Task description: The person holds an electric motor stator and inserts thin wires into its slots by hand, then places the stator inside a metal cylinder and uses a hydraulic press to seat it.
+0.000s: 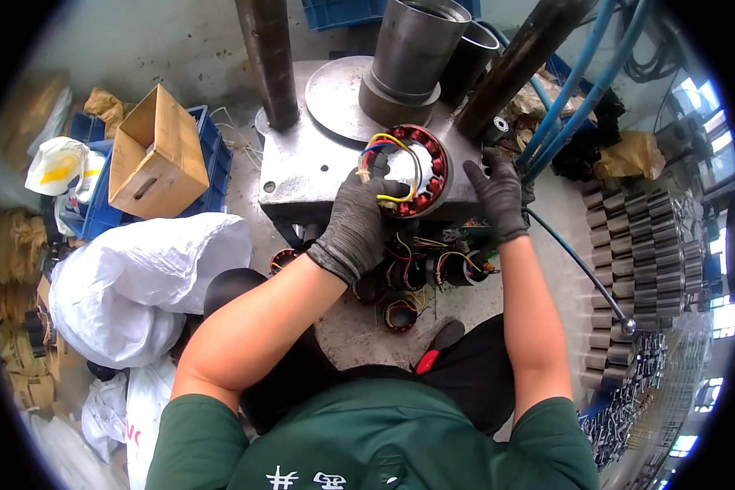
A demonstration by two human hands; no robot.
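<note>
My left hand, in a dark grey knit glove, grips a motor stator at its left side. The stator is a metal ring with red windings, tilted over the front of the press table. Yellow, blue and red lead wires bunch at my left fingers and loop across its opening. My right hand, gloved alike, is apart from the stator at the table's right edge. Its fingers and thumb are spread, with nothing seen in them. Behind the stator, a steel cylinder stands upright on a round plate.
Two thick steel columns rise from the press table. Several wired stators sit below it. A lever with a ball knob slants right, near stacked metal sleeves. Left are a cardboard box and white sacks.
</note>
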